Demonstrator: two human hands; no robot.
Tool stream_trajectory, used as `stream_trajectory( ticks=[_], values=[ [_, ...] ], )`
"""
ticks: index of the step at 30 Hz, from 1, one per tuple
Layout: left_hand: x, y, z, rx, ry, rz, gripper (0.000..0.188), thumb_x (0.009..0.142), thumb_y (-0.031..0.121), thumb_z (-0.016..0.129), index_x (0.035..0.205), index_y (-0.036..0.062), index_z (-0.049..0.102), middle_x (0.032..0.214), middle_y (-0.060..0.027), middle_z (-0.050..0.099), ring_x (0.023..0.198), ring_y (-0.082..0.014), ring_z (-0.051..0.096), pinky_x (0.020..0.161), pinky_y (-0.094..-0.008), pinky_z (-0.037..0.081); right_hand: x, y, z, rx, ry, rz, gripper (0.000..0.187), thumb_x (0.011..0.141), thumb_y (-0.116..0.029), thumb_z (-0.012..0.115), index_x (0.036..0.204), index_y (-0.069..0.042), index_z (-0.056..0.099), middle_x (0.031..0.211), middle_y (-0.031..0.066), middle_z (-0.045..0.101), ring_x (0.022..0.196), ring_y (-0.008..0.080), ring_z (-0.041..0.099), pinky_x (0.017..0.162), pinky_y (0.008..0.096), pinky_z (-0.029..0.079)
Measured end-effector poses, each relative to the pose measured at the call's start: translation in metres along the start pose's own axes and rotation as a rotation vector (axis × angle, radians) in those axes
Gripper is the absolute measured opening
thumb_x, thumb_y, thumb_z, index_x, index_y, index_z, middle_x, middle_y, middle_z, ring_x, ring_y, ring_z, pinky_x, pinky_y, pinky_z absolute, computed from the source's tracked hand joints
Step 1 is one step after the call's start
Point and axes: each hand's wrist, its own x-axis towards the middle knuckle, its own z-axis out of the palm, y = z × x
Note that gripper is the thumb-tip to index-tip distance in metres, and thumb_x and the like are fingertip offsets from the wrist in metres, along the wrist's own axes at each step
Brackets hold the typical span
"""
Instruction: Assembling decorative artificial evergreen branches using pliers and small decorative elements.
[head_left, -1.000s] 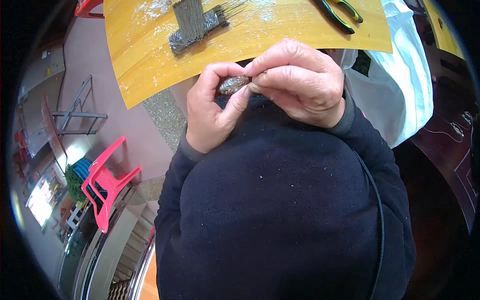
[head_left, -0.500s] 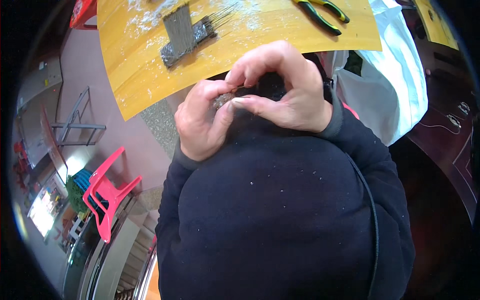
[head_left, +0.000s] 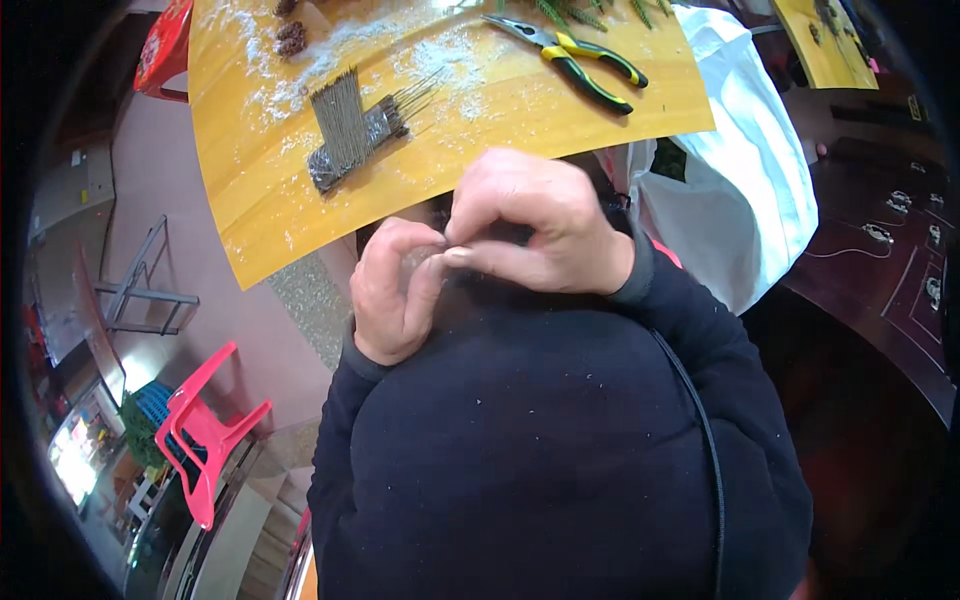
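My left hand (head_left: pixel 390 290) is curled closed around a small rough brownish piece that resembles a pine cone (head_left: pixel 412 262), mostly hidden and blurred. Close against it, my right hand (head_left: pixel 530 220) pinches thumb to fingertips; whatever is between them is too small to make out. Both hands meet in front of my chest, just off the near edge of the yellow table (head_left: pixel 450 165). Beyond them on the tabletop, a stack of thin grey-brown wires (head_left: pixel 342 120) lies across a dark plastic-wrapped bundle (head_left: pixel 375 125) with loose wire ends sticking out.
Pliers with black-and-yellow handles (head_left: pixel 590 85) lie at the table's right. Brown pine cones (head_left: pixel 290 40), white flakes and green sprigs (head_left: pixel 570 12) are farther back. A white bag (head_left: pixel 740 190) hangs at the right; a pink chair (head_left: pixel 210 430) stands at lower left.
The view has shifted, bringing more of the tabletop, whole pliers and pine cones into sight. My right fingers have closed in from a wider arch to a tighter pinch by the left.
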Motion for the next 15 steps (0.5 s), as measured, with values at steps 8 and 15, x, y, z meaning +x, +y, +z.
stream_trajectory(
  ticks=[8, 15],
  values=[
    [-0.032, 0.029, -0.023, -0.480, 0.180, -0.262, 0.016, 0.094, 0.016, 0.049, 0.101, 0.0019, 0.046, 0.076, -0.0037, 0.043, 0.055, -0.0081, 0.039, 0.049, -0.0219, 0.039, 0.003, 0.018, -0.064, -1.162, 0.187, -0.048, 0.034, 0.071, -0.029, 0.074, 0.087, -0.004, 0.057, 0.095, 0.0108, 0.060, 0.092, 0.0285, 0.055, 0.077, 0.0364, 0.046],
    [-0.082, 0.069, -0.055, -0.730, 0.256, -0.237, 0.015, 0.094, 0.011, 0.046, 0.105, 0.0011, 0.046, 0.073, -0.0017, 0.045, 0.054, -0.0066, 0.040, 0.049, -0.0213, 0.039, -0.001, -0.008, -0.026, -1.277, 0.038, -0.038, 0.025, 0.076, -0.025, 0.067, 0.078, -0.002, 0.059, 0.083, 0.0105, 0.057, 0.081, 0.0288, 0.055, 0.072, 0.0383, 0.046]
  ],
)
